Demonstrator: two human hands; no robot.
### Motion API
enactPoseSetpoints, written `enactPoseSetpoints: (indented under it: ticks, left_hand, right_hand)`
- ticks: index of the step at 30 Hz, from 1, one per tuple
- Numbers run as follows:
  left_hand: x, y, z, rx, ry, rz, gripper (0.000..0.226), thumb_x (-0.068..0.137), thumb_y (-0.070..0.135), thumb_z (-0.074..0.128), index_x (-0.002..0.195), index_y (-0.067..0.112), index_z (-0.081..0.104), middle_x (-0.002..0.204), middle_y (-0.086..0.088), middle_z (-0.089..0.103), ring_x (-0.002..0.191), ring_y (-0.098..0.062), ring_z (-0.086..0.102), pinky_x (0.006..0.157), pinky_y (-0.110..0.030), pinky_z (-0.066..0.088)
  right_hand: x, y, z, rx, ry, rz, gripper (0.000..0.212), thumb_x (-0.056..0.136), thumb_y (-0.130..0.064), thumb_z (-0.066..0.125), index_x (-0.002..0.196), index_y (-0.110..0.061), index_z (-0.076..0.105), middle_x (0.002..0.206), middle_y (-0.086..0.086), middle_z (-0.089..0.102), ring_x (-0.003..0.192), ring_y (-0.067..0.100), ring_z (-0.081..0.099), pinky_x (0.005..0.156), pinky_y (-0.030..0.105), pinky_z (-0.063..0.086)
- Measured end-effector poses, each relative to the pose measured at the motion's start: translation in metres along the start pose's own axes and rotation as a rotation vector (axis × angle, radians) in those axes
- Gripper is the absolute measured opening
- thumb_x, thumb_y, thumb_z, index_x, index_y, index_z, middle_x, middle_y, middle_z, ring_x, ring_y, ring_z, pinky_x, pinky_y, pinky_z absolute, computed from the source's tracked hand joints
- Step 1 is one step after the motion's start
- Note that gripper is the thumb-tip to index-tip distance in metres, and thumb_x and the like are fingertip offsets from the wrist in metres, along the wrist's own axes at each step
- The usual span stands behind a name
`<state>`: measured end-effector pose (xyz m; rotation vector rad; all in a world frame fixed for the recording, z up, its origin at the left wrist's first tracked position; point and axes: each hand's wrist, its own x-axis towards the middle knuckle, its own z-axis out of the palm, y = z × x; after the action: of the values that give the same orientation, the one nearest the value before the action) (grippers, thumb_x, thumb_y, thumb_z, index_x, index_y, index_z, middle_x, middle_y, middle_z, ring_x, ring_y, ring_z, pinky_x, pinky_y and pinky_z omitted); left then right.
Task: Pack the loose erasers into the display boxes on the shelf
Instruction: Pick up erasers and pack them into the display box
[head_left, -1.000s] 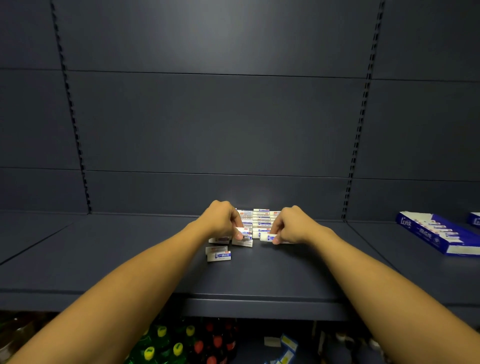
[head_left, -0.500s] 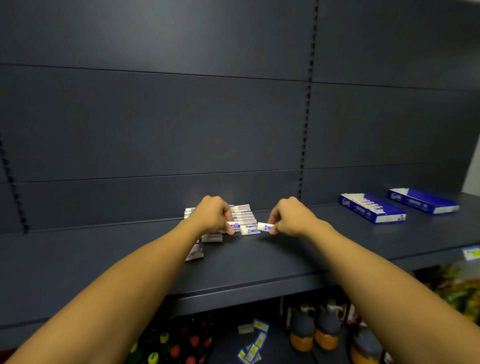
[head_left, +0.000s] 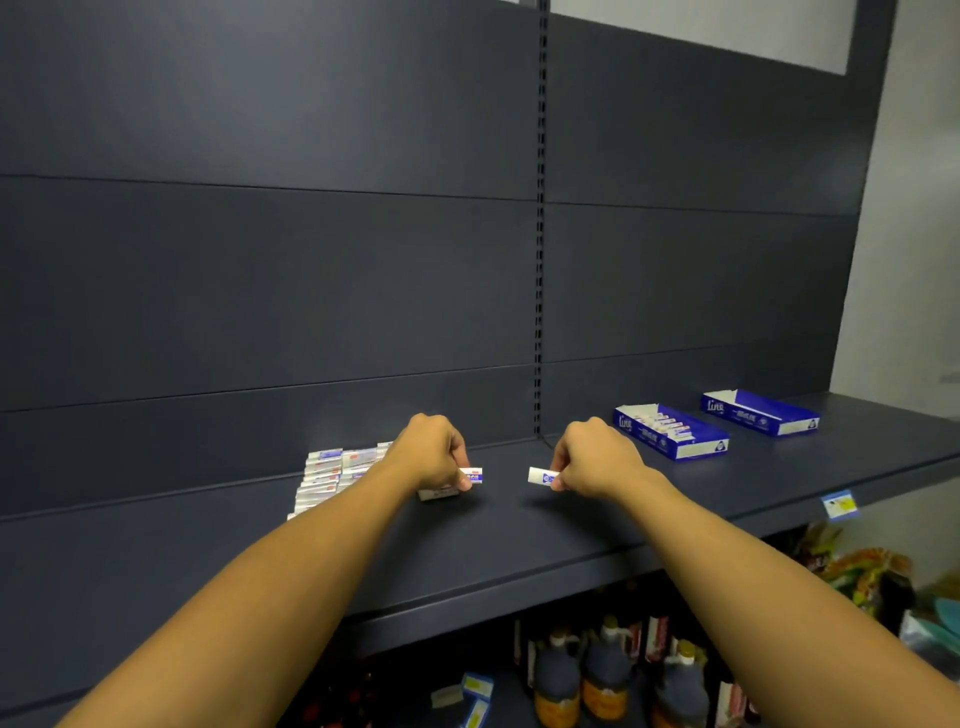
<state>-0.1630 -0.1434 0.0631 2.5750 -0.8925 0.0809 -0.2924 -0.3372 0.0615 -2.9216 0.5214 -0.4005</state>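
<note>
My left hand (head_left: 434, 454) pinches a white and blue eraser (head_left: 471, 474) just above the dark shelf (head_left: 467, 551). Another eraser (head_left: 540, 476) is gripped in my right hand (head_left: 592, 457), a little to the right. Behind my left hand lies a pile of loose erasers (head_left: 327, 475) in rows, partly hidden by my arm; one more eraser (head_left: 439, 493) lies under that hand. Two blue display boxes stand at the right: the nearer box (head_left: 670, 430) holds a row of erasers, the farther box (head_left: 761, 411) looks empty.
The shelf's back panel (head_left: 311, 286) rises right behind the pile. A price tag (head_left: 839, 505) hangs on the shelf's front edge at right. Bottles (head_left: 605, 675) stand on the lower shelf beneath.
The view has swung to the right, bringing both boxes closer to centre. My hands have drawn apart, each lifting an eraser away from the pile.
</note>
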Motion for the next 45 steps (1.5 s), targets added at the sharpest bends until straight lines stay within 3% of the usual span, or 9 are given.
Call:
enactPoseSetpoints:
  ticks: [5,12,17,26,30,35,40,45]
  left_hand:
    - [0.011,0.038,0.016,0.003,0.014,-0.034,0.026,0.066,0.027,0.094,0.059,0.027,0.069,0.081,0.003,0.072,0.084,-0.017,0.069,0.082,-0.036,0.059]
    - [0.019,0.097,0.044,0.072,0.062,-0.109,0.018,0.068,0.029,0.091,0.072,0.023,0.075,0.084,0.003,0.071,0.082,-0.020,0.068,0.081,-0.037,0.059]
    - [0.029,0.145,0.059,0.104,0.092,-0.123,0.013,0.073,0.025,0.087,0.082,0.023,0.077,0.086,0.003,0.069,0.084,-0.019,0.066,0.070,-0.032,0.052]
    - [0.064,0.214,0.095,0.111,0.087,-0.077,0.012,0.077,0.024,0.086,0.087,0.023,0.078,0.086,0.005,0.070,0.082,-0.017,0.066,0.069,-0.033,0.054]
    - [0.093,0.232,0.110,0.083,0.086,-0.052,0.011,0.078,0.027,0.086,0.085,0.024,0.078,0.089,0.003,0.073,0.084,-0.017,0.067,0.078,-0.036,0.059]
    - [0.135,0.246,0.128,0.037,0.090,-0.014,0.015,0.078,0.032,0.086,0.086,0.023,0.078,0.089,0.002,0.073,0.085,-0.017,0.067,0.080,-0.038,0.060]
    - [0.175,0.250,0.136,-0.022,0.126,-0.010,0.019,0.078,0.032,0.086,0.091,0.020,0.079,0.091,0.002,0.072,0.087,-0.018,0.067,0.076,-0.036,0.058]
    - [0.215,0.249,0.143,-0.115,0.130,-0.021,0.018,0.076,0.032,0.089,0.078,0.022,0.075,0.093,0.001,0.075,0.086,-0.015,0.068,0.080,-0.041,0.061]
  right_hand:
    - [-0.001,0.040,-0.003,-0.030,0.004,0.016,0.019,0.081,-0.024,0.080,0.099,-0.022,0.079,0.104,0.003,0.069,0.090,0.024,0.067,0.069,0.033,0.051]
    - [-0.004,0.105,-0.011,-0.047,-0.005,0.000,0.017,0.082,-0.022,0.076,0.098,-0.023,0.078,0.105,0.003,0.069,0.093,0.025,0.065,0.079,0.037,0.057]
    - [-0.004,0.154,-0.025,-0.061,-0.006,-0.009,0.018,0.083,-0.020,0.073,0.100,-0.024,0.078,0.105,0.003,0.069,0.096,0.026,0.065,0.076,0.034,0.054]
    - [0.005,0.232,-0.035,-0.064,0.015,0.027,0.016,0.084,-0.024,0.072,0.099,-0.024,0.076,0.108,0.001,0.066,0.097,0.024,0.063,0.078,0.034,0.055]
    - [0.024,0.260,-0.030,-0.080,0.018,0.052,0.024,0.084,-0.032,0.074,0.105,-0.021,0.074,0.114,0.003,0.066,0.101,0.024,0.065,0.083,0.038,0.058]
    - [0.058,0.292,-0.029,-0.098,0.020,0.075,0.032,0.082,-0.038,0.077,0.110,-0.022,0.073,0.112,0.003,0.066,0.100,0.021,0.065,0.079,0.035,0.056]
    - [0.096,0.307,-0.043,-0.095,0.045,0.088,0.024,0.085,-0.033,0.075,0.107,-0.025,0.073,0.110,0.002,0.069,0.097,0.021,0.065,0.077,0.035,0.057]
    - [0.137,0.312,-0.045,-0.025,0.086,0.075,0.020,0.087,-0.026,0.073,0.107,-0.025,0.075,0.107,0.000,0.072,0.098,0.020,0.066,0.071,0.030,0.055]
